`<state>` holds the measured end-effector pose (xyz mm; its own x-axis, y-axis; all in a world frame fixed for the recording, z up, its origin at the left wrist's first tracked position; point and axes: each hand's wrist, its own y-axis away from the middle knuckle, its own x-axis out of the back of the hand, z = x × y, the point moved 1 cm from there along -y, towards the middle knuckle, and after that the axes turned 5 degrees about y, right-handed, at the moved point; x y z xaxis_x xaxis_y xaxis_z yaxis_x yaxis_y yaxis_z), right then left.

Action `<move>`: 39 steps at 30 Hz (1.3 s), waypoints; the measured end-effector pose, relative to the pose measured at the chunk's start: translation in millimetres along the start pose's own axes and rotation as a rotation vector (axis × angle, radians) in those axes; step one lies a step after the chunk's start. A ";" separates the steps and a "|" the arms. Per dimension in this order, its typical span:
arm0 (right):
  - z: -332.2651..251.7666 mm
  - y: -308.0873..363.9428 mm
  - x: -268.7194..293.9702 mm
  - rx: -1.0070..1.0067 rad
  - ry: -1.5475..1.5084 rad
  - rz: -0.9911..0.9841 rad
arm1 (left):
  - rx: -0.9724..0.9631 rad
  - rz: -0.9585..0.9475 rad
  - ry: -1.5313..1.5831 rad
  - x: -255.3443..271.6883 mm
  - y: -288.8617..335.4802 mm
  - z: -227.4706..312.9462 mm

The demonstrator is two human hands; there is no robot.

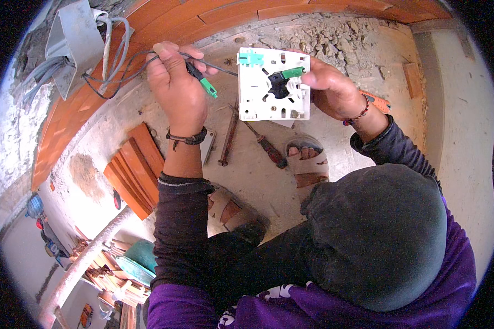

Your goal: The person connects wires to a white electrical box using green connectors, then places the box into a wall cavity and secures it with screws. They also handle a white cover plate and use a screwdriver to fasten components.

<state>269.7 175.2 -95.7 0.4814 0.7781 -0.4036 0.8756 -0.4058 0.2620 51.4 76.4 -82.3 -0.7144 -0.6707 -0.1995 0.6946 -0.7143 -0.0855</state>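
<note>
My left hand (175,90) is raised at the left, its fingers closed around a fiber optic connector (207,88) with a green tip and black body. A thin dark cable (224,71) passes by these fingers toward a white socket base plate (252,101). That plate is gripped along its right edge by my right hand (335,85), whose other fingers are hidden behind it. A second green connector (293,72) lies across the plate's central opening, close to my right thumb. At the plate's upper left corner sits a teal adapter (251,58).
Grey cables (118,49) come out of a grey metal box (74,46) in the wall. On the floor lie a screwdriver (270,152), a long rusty tool (229,140), orange-brown tile pieces (134,164), rubble (335,46) and an orange tool (376,102). A pole (88,257) slants at lower left.
</note>
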 end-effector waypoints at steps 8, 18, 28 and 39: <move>-3.4 -6.6 -5.9 0.032 0.010 0.043 | -0.028 -0.035 0.032 1.6 -0.9 0.9; -11.4 -4.1 -6.4 0.036 0.058 0.021 | -0.102 0.015 0.002 8.3 -8.6 4.5; -6.3 -5.7 15.9 0.084 0.345 0.122 | -0.131 0.070 -0.136 30.8 -20.3 11.7; -18.4 3.6 49.5 -0.007 0.124 0.323 | 0.049 0.079 0.152 24.1 -13.9 6.0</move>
<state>296.0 221.0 -98.6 0.7245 0.6627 -0.1894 0.6785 -0.6373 0.3654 23.9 69.0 -80.1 -0.6336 -0.6900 -0.3498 0.7407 -0.6716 -0.0168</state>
